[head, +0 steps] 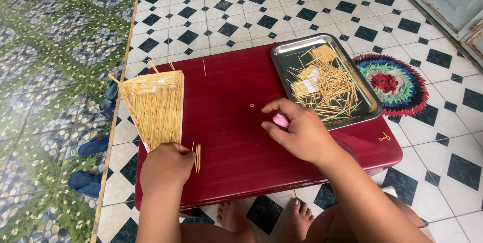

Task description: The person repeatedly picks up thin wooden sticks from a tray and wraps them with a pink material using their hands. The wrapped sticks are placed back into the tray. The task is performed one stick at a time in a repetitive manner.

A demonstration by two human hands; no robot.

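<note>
- Two bare hands over a low dark-red table (pixel 236 137), seen from above, well apart from each other.
- Left hand (pixel 166 165) down near the table's front-left edge, fingers curled, resting against the narrow bottom end of a fan-shaped sheet of thin wooden sticks (pixel 155 104); cannot tell whether gripping it or only pressing on it.
- Just right of that hand, a small bunch of loose sticks (pixel 197 156) lying flat on the table, lined up roughly front to back.
- Right hand (pixel 299 127) near the table's middle, fingers closed around a small pink object (pixel 280 120), only one end of it showing past the thumb side.
- Just left of the right hand, apart from it, a tiny ring-shaped thing (pixel 252 105) on the red surface.
- Further back, a single stick (pixel 204 67) alone near the far edge.
- At the right rear corner, a rectangular steel tray (pixel 287 54) holding a scattered heap of the same thin sticks, some bundled with pale bands.
- By the right front corner, a small orange-yellow loop (pixel 385 136) on the table.
- Below the front edge, bare feet (pixel 266 218) on black-and-white diamond floor tiles.
- Off to the right on the floor, a round multicoloured mat (pixel 397 84).
- Off to the left, blue sandals (pixel 93 165) on a pebble-patterned green floor.
</note>
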